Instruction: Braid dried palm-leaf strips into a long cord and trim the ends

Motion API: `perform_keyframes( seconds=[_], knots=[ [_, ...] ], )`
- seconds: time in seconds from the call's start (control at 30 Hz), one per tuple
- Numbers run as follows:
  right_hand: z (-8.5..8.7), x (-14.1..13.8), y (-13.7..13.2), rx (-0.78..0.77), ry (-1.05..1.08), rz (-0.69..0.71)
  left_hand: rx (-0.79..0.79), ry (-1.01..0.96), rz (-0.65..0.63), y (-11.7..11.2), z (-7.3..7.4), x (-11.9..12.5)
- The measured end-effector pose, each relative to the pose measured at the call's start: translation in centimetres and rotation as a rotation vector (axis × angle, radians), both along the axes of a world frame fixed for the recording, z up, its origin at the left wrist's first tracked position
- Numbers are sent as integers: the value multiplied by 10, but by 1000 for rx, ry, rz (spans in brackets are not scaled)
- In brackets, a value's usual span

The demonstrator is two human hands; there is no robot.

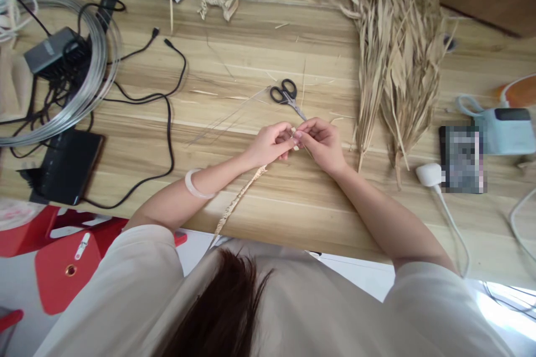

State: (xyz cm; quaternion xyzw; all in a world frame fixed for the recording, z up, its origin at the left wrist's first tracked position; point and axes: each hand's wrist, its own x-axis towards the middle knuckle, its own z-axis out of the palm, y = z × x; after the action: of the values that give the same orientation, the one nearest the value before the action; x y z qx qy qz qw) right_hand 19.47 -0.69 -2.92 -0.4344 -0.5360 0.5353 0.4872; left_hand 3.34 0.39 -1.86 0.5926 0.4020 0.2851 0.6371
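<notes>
My left hand (274,144) and my right hand (322,144) meet over the wooden table. Fingers of both are pinched on a pale braided straw cord (240,201). The cord runs from under my left hand down past the table's front edge toward my body. Its pinched end is mostly covered by my fingers; only small pale bits show between them. Black-handled scissors (285,93) lie just beyond the hands, blade tips close to my right fingers. Thin wire strands (234,117) rest on the table to the left of the scissors.
Dried leaf bundles (397,67) lie at the right. A coil of silver wire (103,61) and black cables (170,134) crowd the left. A small woven straw piece (221,4) is at the back. A white charger (429,174) and a light-blue device (505,131) sit far right.
</notes>
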Motion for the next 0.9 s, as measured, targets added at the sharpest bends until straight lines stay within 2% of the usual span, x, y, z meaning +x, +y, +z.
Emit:
perform_keyframes(
  seconds=[0.9],
  knots=[
    [0, 0, -1, 46, -41, 31, 43, 33, -43, -2, -2, -1]
  ],
)
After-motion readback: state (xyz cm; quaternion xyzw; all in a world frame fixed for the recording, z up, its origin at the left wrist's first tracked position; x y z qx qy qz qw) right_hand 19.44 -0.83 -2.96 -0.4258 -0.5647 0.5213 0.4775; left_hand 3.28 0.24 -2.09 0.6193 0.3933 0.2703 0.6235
